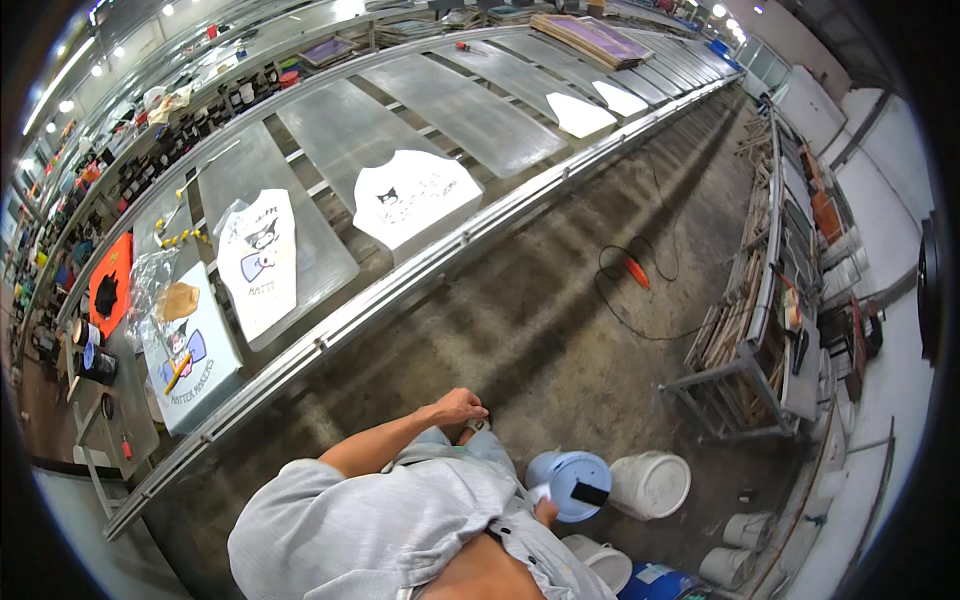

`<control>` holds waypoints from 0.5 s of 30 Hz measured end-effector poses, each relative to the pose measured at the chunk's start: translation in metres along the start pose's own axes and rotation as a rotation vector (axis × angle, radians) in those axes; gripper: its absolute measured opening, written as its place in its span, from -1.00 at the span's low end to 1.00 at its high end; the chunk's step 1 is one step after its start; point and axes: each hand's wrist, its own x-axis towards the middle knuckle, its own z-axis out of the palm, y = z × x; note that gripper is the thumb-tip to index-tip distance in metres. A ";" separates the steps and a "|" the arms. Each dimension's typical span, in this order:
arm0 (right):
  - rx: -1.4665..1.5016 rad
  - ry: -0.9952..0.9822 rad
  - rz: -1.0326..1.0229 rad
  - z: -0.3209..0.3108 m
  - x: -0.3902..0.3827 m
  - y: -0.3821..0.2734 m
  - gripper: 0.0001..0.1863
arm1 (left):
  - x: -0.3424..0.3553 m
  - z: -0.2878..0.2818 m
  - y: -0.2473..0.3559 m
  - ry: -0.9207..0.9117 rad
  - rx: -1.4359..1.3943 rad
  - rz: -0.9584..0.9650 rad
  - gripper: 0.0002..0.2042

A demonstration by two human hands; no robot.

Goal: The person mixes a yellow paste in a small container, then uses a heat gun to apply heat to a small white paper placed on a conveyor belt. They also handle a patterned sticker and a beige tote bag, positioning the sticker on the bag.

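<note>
My left hand [462,406], fingers curled, is raised in front of me at the lower middle; whatever it may hold is hidden. My right hand [545,511], lower down, is closed on a small white item [539,494], perhaps paper or cloth. Beside it stands a light blue bucket [562,470] with a black flat rectangle [590,493] on its lid, and next to that a white bucket [648,485]. Beyond my hands, white printed fabric pieces [410,195] lie on long metal platens [445,120], and a pale blue printed piece [190,390] lies at the left.
A metal rail [330,335] edges the platen table. An orange object with cable [636,273] lies on the concrete floor. A rack of wooden frames [730,350] lines the right wall. More buckets [595,560] stand below me. An orange fabric piece [108,280] lies far left.
</note>
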 end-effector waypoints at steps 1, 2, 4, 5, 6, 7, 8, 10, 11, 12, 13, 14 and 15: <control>0.443 -0.050 0.024 -0.001 0.039 -0.040 -0.73 | 0.005 -0.013 0.005 0.036 -0.064 0.002 -0.69; 0.812 -0.269 0.169 -0.026 0.045 -0.124 -0.78 | -0.002 -0.031 -0.002 0.114 -0.128 -0.032 -0.69; 0.601 -0.262 -0.226 -0.038 0.130 -0.204 -0.78 | 0.007 -0.048 0.009 0.243 -0.357 -0.045 -0.75; 0.609 -0.342 -0.238 -0.062 0.151 -0.264 -0.81 | 0.014 -0.050 0.002 0.284 -0.434 -0.010 -0.75; 0.680 -0.402 -0.258 -0.080 0.164 -0.313 -0.84 | 0.021 -0.057 0.000 0.332 -0.494 -0.006 -0.75; 0.724 -0.465 -0.337 -0.094 0.179 -0.357 -0.85 | 0.031 -0.067 0.001 0.330 -0.593 -0.032 -0.75; 0.769 -0.537 -0.405 -0.104 0.191 -0.408 -0.85 | 0.054 -0.080 0.007 0.331 -0.694 -0.055 -0.74; 0.925 -0.760 -0.481 -0.139 0.164 -0.491 -0.83 | 0.084 -0.095 0.019 0.261 -0.730 -0.061 -0.67; 0.916 -0.846 -0.508 -0.154 0.146 -0.519 -0.84 | 0.093 -0.097 0.022 0.287 -0.797 -0.052 -0.66; 0.937 -0.891 -0.532 -0.166 0.135 -0.546 -0.84 | 0.107 -0.107 0.034 0.276 -0.842 -0.026 -0.64; 0.941 -1.007 -0.552 -0.159 0.133 -0.561 -0.85 | 0.128 -0.119 0.057 0.217 -0.862 0.015 -0.63; 0.953 -1.079 -0.584 -0.152 0.144 -0.566 -0.85 | 0.136 -0.129 0.088 0.200 -0.861 0.020 -0.60; 0.873 -1.078 -0.598 -0.149 0.160 -0.567 -0.88 | 0.141 -0.142 0.109 0.168 -0.852 0.045 -0.57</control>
